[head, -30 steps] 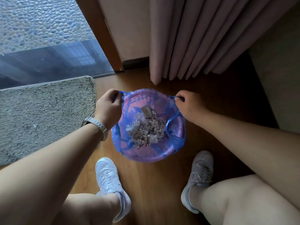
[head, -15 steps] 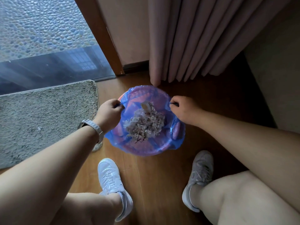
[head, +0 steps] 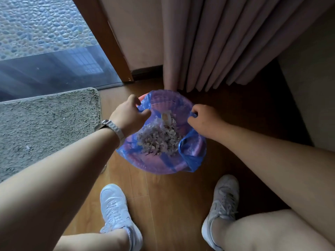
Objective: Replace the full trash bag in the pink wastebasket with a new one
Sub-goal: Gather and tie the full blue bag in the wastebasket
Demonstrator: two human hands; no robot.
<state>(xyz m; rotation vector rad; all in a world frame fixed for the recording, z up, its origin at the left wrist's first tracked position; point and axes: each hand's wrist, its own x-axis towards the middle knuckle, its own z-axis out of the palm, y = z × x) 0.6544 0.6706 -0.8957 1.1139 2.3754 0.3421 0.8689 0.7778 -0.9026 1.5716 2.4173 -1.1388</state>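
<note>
The fingers of the left hand pinch one bunched ear of the thin blue plastic trash bag. The right hand grips the opposite ear the same way, both fists closed on film. I'd draw the two ears up and inward evenly, so the shredded paper scraps don't spill. The bag sits in the round pink wastebasket directly beneath the hands, on the wooden floor beside a grey mat.
</note>
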